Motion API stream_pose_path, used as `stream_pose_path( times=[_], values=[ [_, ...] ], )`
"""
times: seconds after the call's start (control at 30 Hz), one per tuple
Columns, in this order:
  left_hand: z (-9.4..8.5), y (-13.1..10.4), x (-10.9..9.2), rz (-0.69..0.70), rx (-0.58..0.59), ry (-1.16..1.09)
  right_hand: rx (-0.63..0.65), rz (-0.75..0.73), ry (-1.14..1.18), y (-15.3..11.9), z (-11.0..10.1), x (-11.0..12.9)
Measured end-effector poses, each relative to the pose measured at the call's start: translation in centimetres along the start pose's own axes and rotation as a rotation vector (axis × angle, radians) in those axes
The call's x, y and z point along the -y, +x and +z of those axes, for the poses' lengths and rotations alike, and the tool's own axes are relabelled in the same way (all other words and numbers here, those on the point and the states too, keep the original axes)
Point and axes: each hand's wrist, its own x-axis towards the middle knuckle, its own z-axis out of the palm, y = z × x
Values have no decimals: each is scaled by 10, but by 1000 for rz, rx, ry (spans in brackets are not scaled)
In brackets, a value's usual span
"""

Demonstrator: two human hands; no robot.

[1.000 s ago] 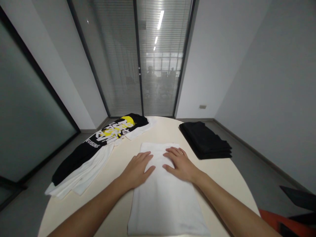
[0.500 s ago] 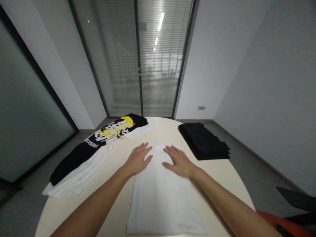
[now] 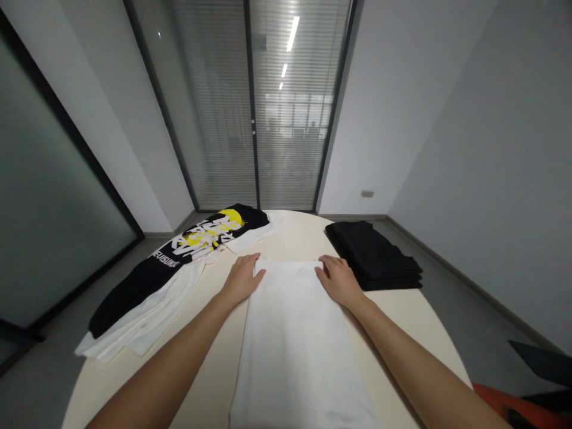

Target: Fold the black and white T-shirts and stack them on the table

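Here, left hand, right hand at two corners of one white cloth.

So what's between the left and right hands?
The far end of the white cloth, with the left hand and right hand at its corners. The head view shows nothing else between them.

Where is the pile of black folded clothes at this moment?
In the head view, the black folded pile lies on the right side of the table, toward its far edge, just beyond the right hand.
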Motion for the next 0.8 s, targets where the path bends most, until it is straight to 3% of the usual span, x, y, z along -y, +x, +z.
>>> stream_pose_path(
  times=[0.17, 0.4, 0.5, 0.6, 0.7, 0.8],
  values=[
    [-5, 6, -2, -70, 33, -157, 21, 79, -33, 4, 1, -1],
    [-10, 6, -9, -119, 56, -301, -11, 59, 126, 8, -4, 1],
    [-13, 5, -13, -162, 62, -377, 3, 115, 204, 8, -11, 4],
    [-19, 5, -21, -291, 45, -525, 0, 171, 253, 6, -18, 7],
    [-26, 3, -33, -430, 33, -715, 26, 227, 398, 2, -21, 9],
    [-34, 3, -45, -465, 37, -792, 27, 261, 686, -1, -22, 10]
  ],
)
